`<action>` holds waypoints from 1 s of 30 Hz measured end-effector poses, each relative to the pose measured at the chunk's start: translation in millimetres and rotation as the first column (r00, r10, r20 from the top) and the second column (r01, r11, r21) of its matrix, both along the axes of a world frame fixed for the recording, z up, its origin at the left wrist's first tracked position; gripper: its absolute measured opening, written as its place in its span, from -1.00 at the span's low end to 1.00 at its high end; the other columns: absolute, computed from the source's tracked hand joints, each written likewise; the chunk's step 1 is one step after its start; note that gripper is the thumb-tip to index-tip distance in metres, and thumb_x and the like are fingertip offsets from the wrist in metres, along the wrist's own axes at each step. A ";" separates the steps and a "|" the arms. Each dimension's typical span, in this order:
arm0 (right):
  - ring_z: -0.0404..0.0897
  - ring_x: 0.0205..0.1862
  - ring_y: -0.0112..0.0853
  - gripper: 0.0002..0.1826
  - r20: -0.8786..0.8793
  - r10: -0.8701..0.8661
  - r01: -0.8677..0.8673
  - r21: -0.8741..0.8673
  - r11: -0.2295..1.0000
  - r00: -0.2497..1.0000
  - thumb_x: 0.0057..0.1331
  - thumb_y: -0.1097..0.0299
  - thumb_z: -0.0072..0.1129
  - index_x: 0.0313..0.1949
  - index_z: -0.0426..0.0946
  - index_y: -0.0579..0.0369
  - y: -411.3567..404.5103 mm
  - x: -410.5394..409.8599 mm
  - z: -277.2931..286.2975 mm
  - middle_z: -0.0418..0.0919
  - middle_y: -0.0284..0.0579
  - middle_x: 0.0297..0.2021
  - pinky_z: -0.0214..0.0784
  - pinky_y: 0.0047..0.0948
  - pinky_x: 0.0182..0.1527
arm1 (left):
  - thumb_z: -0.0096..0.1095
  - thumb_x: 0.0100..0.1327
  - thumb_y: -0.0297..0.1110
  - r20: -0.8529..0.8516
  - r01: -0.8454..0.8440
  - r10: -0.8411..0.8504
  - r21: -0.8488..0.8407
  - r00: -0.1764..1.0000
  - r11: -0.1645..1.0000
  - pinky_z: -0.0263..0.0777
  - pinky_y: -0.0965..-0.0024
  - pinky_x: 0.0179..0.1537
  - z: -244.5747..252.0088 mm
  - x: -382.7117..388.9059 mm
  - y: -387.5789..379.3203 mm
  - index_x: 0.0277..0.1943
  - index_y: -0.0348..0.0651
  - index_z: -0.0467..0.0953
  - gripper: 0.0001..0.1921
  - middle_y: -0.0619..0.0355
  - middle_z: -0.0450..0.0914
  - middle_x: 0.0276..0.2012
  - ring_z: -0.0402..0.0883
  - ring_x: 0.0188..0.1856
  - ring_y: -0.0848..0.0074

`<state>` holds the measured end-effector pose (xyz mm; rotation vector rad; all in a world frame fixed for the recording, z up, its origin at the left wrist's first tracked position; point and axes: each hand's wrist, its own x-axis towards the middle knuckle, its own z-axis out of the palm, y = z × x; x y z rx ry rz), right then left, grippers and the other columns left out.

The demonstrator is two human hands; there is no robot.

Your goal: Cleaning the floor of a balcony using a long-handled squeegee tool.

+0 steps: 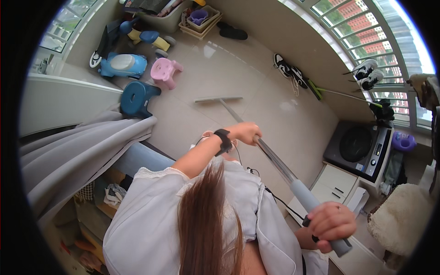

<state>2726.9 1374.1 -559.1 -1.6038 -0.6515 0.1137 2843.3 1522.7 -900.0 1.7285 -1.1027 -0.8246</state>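
My left hand [246, 133], with a black strap on its wrist, grips the metal pole [275, 161] of a long-handled floor mop or squeegee around its middle. Higher up, my right hand [332, 221] is closed around the grey grip [304, 196] near the pole's top end. The tool's wide, thin head [219, 99] lies on the tiled floor [261, 72] in front of my feet, and the pole slants from it up to my right.
A blue stool [134, 99], a pink stool [165, 71] and a blue ride-on toy [123, 65] stand left. Sneakers [291, 71] and a green-edged floor tool [314, 90] are along the right wall. A dark front-loading appliance [350, 147] stands right, a grey curtain [86, 147] left.
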 end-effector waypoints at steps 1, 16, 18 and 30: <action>0.53 -0.57 -0.34 -0.84 -0.007 -0.008 0.008 0.002 1.000 1.000 0.00 0.52 0.17 -0.67 0.40 0.20 16.4 -29.2 9.5 0.47 -0.19 -0.67 0.48 -0.28 -0.17 | 0.27 -0.14 -0.37 0.019 -0.080 0.080 -0.025 0.997 0.996 0.31 0.12 -0.40 1.0 -25.5 20.0 -0.50 -0.26 0.42 -0.81 -0.04 0.49 -0.54 0.45 -0.43 0.10; 0.48 -0.62 -0.36 -0.86 -0.087 -0.368 0.358 -0.111 0.927 0.926 -0.18 0.42 0.10 -0.73 0.32 0.10 -22.1 -9.5 -63.2 0.44 -0.25 -0.73 0.40 -0.16 -0.10 | 0.39 -0.15 -0.29 0.146 -0.278 0.280 -0.037 0.949 0.960 0.34 0.17 -0.35 -84.0 12.7 -10.8 -0.43 -0.21 0.48 -0.74 -0.03 0.49 -0.54 0.47 -0.39 0.10; 0.49 -0.66 -0.38 -0.87 -0.081 -0.323 0.313 -0.112 0.943 0.943 -0.15 0.42 0.10 -0.74 0.34 0.09 -24.4 -17.6 -47.2 0.43 -0.27 -0.76 0.42 -0.23 -0.12 | 0.42 -0.11 -0.23 0.021 -0.168 0.168 -0.011 0.986 0.986 0.35 0.16 -0.41 -73.6 -8.1 -12.4 -0.38 -0.23 0.49 -0.69 -0.09 0.50 -0.53 0.50 -0.44 0.06; 0.48 -0.70 -0.45 -0.81 0.007 -0.093 0.093 -0.070 0.993 0.996 -0.03 0.42 0.10 -0.75 0.37 0.07 -32.7 -50.5 3.8 0.46 -0.30 -0.76 0.49 -0.35 -0.26 | 0.27 -0.06 -0.39 -0.039 -0.078 0.079 0.030 0.996 0.996 0.33 0.13 -0.37 26.8 -68.4 19.3 -0.43 -0.26 0.45 -0.83 -0.07 0.50 -0.53 0.50 -0.38 0.05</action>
